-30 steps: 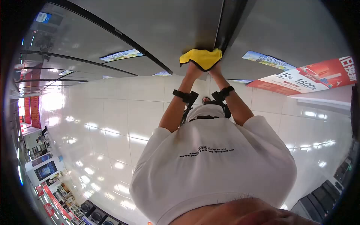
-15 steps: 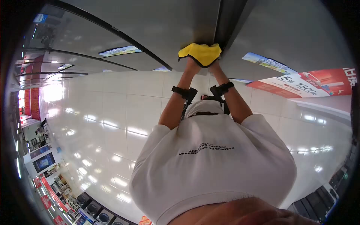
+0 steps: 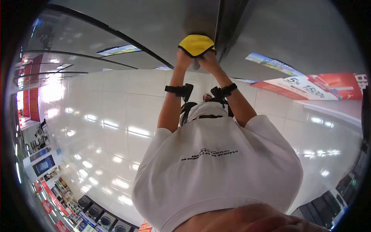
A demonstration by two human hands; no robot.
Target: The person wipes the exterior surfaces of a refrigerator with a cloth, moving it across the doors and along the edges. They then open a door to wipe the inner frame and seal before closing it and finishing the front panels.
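A yellow cloth [image 3: 197, 44] with a dark border is bunched between my two hands, close to a dark grey appliance door [image 3: 174, 23]. My left hand [image 3: 184, 60] grips the cloth's left lower side, its fingers mostly tucked under the fabric. On the right side my right hand [image 3: 208, 60] is closed on the same cloth. A bit of grey material [image 3: 196, 65] shows beneath, between the hands. Just right of the cloth runs a dark vertical gap [image 3: 222, 29] between door panels. Whether the cloth touches the door is hard to tell.
Landscape-picture labels [image 3: 119, 50] are on the grey panels at left, with another label [image 3: 272, 64] at right. A red and white sign [image 3: 313, 87] stands at the right. Washing machines [image 3: 104, 220] line the far lower left. Glossy tiles [image 3: 147, 100] cover the floor.
Both hands have moved left and slightly up with the cloth. The cloth is more bunched, its hanging corner drawn in, and more of both hands shows.
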